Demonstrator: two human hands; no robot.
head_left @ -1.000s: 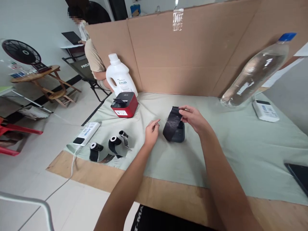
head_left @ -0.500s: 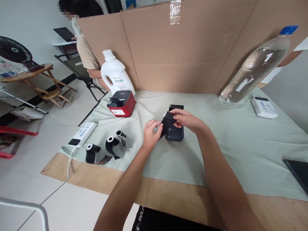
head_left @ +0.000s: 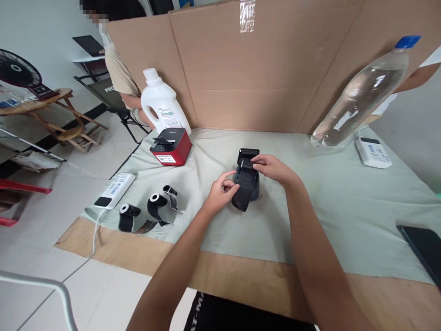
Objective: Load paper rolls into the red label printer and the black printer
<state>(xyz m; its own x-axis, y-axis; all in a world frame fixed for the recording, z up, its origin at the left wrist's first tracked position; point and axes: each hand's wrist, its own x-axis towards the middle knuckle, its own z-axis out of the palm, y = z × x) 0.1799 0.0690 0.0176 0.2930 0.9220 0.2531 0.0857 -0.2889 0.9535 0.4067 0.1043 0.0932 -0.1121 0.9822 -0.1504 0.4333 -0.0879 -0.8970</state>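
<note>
A small dark device (head_left: 255,192) with its lid (head_left: 248,153) raised stands on the cloth in front of me. A roll of black ribbon (head_left: 245,184) lies over its opening, its loose end hanging down toward me. At the roll's right end, my right hand (head_left: 275,168) pinches it between thumb and fingers. My left hand (head_left: 222,191) is closed on the left edge of the hanging strip, with the index finger reaching toward the device. The ribbon hides most of the device's inside. Several more black rolls (head_left: 156,201) with loose ends lie to the left.
A red and black box-shaped device (head_left: 172,148) and a white jug (head_left: 167,105) stand back left. White power strips (head_left: 115,191) lie at both sides. A large water bottle (head_left: 365,92) leans against the cardboard panel (head_left: 248,69). A phone (head_left: 420,248) lies right. A person sits beyond.
The ribbon roll has moved from above the device down over its opening, and its strip now hangs flat in front. Both hands moved with it; the left still grips the strip.
</note>
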